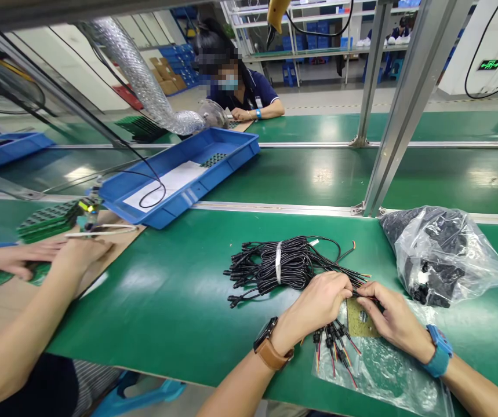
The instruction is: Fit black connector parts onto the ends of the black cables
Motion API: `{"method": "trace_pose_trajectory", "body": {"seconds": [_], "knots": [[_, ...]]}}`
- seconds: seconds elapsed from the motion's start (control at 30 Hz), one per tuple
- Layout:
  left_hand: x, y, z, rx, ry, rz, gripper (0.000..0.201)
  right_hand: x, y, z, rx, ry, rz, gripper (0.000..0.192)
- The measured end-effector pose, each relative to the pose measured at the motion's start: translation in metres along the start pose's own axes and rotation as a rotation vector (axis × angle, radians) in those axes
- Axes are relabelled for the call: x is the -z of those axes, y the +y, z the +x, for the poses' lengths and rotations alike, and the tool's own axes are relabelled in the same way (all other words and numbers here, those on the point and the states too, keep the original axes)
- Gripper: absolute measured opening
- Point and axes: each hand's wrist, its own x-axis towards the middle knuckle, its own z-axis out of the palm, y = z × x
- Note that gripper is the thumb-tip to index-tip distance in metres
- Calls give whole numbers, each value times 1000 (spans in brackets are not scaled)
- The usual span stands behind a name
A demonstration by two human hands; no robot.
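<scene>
My left hand [324, 298], with a watch on its wrist, pinches a black cable near its end. Close beside it, my right hand [392, 315] has thumb and fingers closed on the same dark cable end; the exact part is hidden by the fingertips. Behind them lies a bundle of black cables [290, 263] tied with a white band, connectors to the left and bare wire ends to the right. Below my hands are several short black connectors with coloured wires [333, 344] on a clear plastic bag [383, 373]. A yellowish perforated board [359, 318] sits beneath the fingers.
A clear bag of black parts [437, 255] stands at the right. A blue tray [179, 179] straddles the bench rail. A co-worker's hands [53, 255] work by green circuit boards [51, 220] at left. Another person [240, 87] sits opposite. A metal post [405, 110] rises ahead.
</scene>
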Motion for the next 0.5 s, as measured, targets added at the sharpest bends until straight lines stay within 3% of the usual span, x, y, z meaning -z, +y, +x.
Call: {"method": "trace_pose_trajectory", "body": {"seconds": [0.27, 0.5], "knots": [[-11, -1, -1, 62, 37, -52, 21, -11, 3, 1, 39, 2, 10, 13], [-5, 2, 1, 93, 4, -71, 17, -9, 1, 4, 49, 29, 40, 13]]}}
